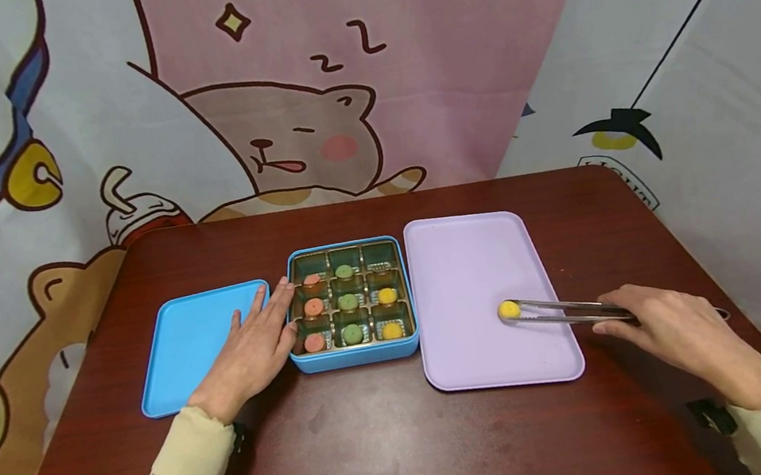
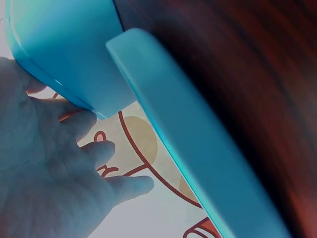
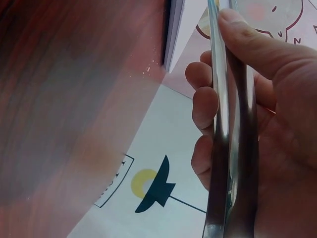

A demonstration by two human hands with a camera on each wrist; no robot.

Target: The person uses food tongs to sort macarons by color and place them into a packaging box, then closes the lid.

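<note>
My right hand (image 1: 682, 334) grips metal tongs (image 1: 581, 311), thumb on one side and fingers around the other. At their tips the tongs pinch a small round yellow piece (image 1: 509, 310) over the lilac tray (image 1: 470, 258). To the left of the tray stands a blue box (image 1: 360, 357) with a gold divided insert. Its left column holds three orange pieces (image 1: 313, 307), the middle column three green pieces (image 1: 348, 303), and the right column two yellow pieces (image 1: 387, 296) in the middle and front compartments. My left hand (image 1: 252, 359) touches the box's left side with extended fingers.
A flat blue lid (image 1: 186, 351) lies left of the box, partly under my left forearm and hand in the head view. Everything rests on a dark brown table (image 1: 379, 446). Behind it hangs a cartoon-printed cloth (image 1: 458, 59).
</note>
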